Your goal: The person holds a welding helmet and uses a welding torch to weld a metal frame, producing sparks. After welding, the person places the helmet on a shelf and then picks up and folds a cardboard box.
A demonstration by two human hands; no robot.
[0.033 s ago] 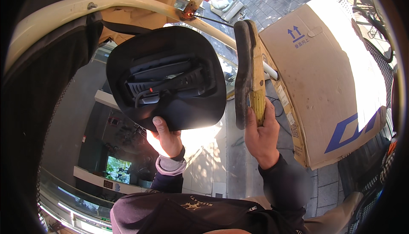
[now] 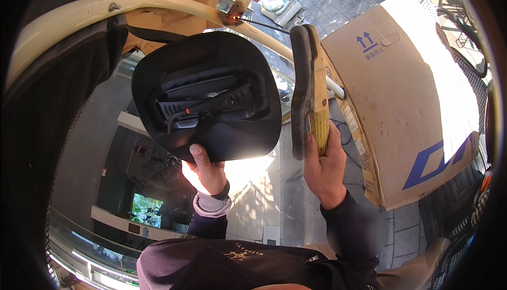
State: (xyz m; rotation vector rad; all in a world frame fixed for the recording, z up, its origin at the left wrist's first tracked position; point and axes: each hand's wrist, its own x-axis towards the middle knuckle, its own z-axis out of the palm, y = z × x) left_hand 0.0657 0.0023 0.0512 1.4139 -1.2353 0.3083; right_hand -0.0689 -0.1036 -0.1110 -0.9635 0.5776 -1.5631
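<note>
The left hand (image 2: 206,175) is holding a black mask (image 2: 208,100) by its bottom edge, with the thumb pressing on the near side and the fingers going behind, where they are hiding from view. The mask is standing up left of the middle, and its hollow side is facing the person. The right hand (image 2: 326,171) is gripping the yellow wood end of a tool (image 2: 320,89), with the thumb and fingers closing around it. The tool is pointing up, just right of the mask and apart from it. From its top, a thin rod (image 2: 264,26) is reaching left to a cream pipe (image 2: 121,2), where a small spot (image 2: 234,18) is glowing orange (the part around it is looking brown and burnt). A big brown box (image 2: 396,100) is sitting on the right. Hardly anything is changing from the earlier frame: the mask is sitting a tiny bit farther right, while both hands, the tool and the glowing spot are staying in their places.
</note>
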